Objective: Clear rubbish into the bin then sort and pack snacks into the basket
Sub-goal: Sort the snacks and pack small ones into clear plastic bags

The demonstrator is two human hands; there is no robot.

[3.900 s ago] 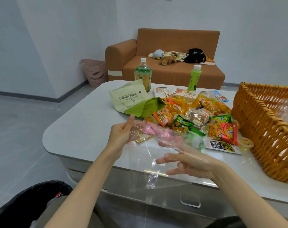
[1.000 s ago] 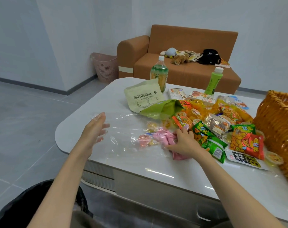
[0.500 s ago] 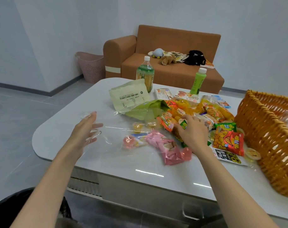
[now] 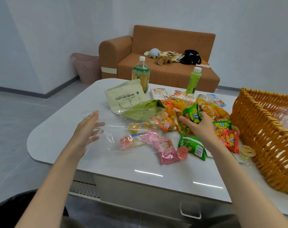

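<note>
Here the wicker basket (image 4: 261, 139) sits at the right end of the bench (image 4: 57, 137), with only crumpled clear plastic (image 4: 286, 117) visible inside. Just left of the basket lies the heap of snacks (image 4: 210, 111). The right hand (image 4: 200, 127) reaches into it, fingers curled round a green packet (image 4: 193, 113). Further left of the basket, a pink packet (image 4: 166, 150) and small sweets lie by a clear bag (image 4: 107, 129) spread on the white bench. The left hand (image 4: 85, 130) is at the bag's end farthest from the basket, fingers straight and spread, the film touching their tips. Beyond the heap stand a large bottle (image 4: 140, 74) and a small green bottle (image 4: 193, 81). Behind them are a brown sofa (image 4: 164, 71) and a pink hamper (image 4: 88, 68). The black-lined bin (image 4: 13, 209) is well apart from the basket, by the person's left arm.
</note>
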